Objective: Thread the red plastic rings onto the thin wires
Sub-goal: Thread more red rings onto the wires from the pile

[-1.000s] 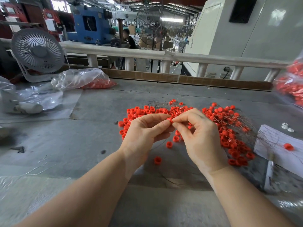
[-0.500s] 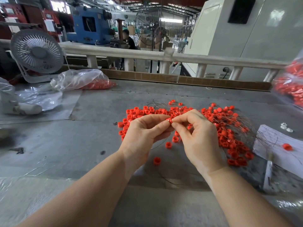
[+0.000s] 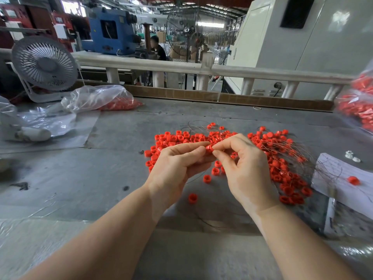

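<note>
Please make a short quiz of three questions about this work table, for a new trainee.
1. True or false: both hands pinch one red ring between their fingertips.
2. Where is the desk fan? A) far left B) far right C) near edge
3. Fill in: a single red ring lies on the white ____ at the right.

Key: 1 true: left hand and right hand meet on it. 2 A. 3 paper.

Matt red plastic rings [image 3: 268,156], thin metal wires [image 3: 288,147], dull scuffed grey tabletop [image 3: 113,158].
</note>
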`<control>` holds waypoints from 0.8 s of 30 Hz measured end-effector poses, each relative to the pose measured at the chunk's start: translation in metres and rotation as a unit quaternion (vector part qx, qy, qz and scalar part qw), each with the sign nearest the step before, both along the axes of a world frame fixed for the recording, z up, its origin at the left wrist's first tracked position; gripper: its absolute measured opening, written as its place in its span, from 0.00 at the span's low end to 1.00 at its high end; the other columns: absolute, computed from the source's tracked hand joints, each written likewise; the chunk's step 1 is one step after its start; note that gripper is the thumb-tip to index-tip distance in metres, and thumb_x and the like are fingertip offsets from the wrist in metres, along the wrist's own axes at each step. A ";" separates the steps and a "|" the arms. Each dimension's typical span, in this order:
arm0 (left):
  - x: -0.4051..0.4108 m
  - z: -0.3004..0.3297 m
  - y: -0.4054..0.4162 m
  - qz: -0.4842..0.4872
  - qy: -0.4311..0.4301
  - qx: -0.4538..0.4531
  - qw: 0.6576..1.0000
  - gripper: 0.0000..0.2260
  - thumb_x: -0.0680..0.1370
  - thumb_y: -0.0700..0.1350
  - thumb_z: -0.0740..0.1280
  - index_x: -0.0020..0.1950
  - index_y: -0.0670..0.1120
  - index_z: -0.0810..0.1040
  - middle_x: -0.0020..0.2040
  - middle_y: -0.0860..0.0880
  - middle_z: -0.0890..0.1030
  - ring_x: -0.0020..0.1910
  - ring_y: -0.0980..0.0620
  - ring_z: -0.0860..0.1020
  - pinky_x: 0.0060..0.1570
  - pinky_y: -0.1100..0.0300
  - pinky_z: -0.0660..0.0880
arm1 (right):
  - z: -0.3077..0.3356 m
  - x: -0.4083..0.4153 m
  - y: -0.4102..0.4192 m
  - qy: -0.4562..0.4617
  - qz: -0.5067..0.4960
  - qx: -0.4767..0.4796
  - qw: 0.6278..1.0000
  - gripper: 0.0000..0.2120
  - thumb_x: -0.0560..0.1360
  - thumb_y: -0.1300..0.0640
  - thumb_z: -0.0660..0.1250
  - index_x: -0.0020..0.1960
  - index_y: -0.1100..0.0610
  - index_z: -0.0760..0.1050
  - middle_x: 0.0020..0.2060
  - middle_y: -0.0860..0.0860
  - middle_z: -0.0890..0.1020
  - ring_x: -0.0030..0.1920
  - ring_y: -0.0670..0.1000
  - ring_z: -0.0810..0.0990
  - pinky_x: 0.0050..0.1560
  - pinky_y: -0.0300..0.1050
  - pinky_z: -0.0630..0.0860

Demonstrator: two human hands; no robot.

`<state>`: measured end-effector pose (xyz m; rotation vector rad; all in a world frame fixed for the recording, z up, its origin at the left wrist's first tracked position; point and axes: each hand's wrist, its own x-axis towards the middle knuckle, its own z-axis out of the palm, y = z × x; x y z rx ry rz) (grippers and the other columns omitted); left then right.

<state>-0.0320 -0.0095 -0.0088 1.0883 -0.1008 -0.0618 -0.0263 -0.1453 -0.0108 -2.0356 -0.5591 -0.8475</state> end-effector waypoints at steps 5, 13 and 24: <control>0.000 -0.002 0.000 0.012 -0.002 0.015 1.000 0.06 0.70 0.37 0.68 0.44 0.42 0.83 0.40 0.44 0.85 0.40 0.52 0.84 0.37 0.65 0.78 | 0.001 0.000 0.000 -0.008 -0.001 -0.021 1.000 0.03 0.71 0.66 0.70 0.41 0.60 0.80 0.37 0.48 0.78 0.38 0.48 0.77 0.41 0.34 0.72; 0.000 -0.003 0.002 0.007 -0.006 0.026 1.000 0.13 0.64 0.40 0.69 0.47 0.41 0.82 0.42 0.44 0.85 0.41 0.51 0.84 0.39 0.65 0.79 | 0.001 -0.001 0.000 -0.012 0.005 -0.022 1.000 0.04 0.70 0.67 0.70 0.40 0.60 0.80 0.37 0.48 0.78 0.37 0.48 0.78 0.40 0.36 0.73; 0.000 -0.003 0.000 0.014 -0.023 0.016 1.000 0.08 0.68 0.37 0.68 0.45 0.41 0.82 0.39 0.45 0.85 0.39 0.53 0.83 0.38 0.66 0.79 | 0.000 0.000 0.000 0.005 0.010 0.002 1.000 0.04 0.71 0.65 0.70 0.40 0.58 0.79 0.37 0.46 0.78 0.38 0.46 0.78 0.40 0.33 0.70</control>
